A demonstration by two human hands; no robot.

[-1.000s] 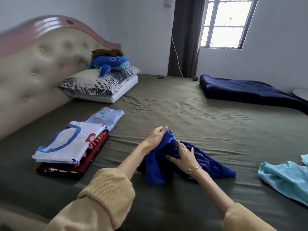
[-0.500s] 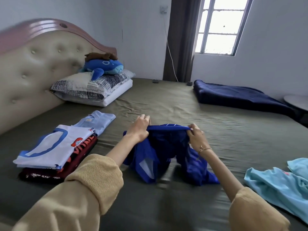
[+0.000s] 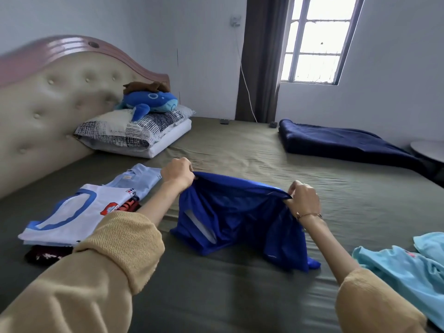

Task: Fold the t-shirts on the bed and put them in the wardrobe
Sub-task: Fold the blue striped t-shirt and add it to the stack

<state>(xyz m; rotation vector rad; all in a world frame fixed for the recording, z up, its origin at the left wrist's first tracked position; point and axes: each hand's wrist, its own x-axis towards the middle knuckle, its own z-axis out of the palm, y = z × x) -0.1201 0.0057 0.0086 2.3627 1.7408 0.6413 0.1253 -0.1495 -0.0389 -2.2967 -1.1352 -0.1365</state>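
We hold the blue t-shirt [image 3: 237, 212] up by one edge, our left hand [image 3: 178, 173] and right hand [image 3: 303, 197] spread apart, each grip clamped on the cloth with the fingers curled round a bunched bit of hem, so that the fabric between them pulls into a straight line while the rest hangs down and drags on the bed [image 3: 240, 150]. We judge this hold is meant to let the shirt's own weight open it out and show which way it lies before we lay it flat for folding; one sleeve or corner trails on the sheet below our right hand. To the left of the blue t-shirt sits the folded pile [image 3: 79, 212], a white shirt with blue trim on top, a pale blue one behind it and a dark red one beneath, stacked near at hand so each finished piece can be added without reaching far. To the right of the blue t-shirt lies the light blue t-shirt [image 3: 406, 270], crumpled and not yet folded, waiting its turn. Beyond the blue t-shirt, against the headboard [image 3: 48, 97], rest the pillows [image 3: 134, 131] with a plush toy [image 3: 151, 102] on top, and a dark blanket [image 3: 341, 140] lies further right. No wardrobe is in view, so that step is still ahead.
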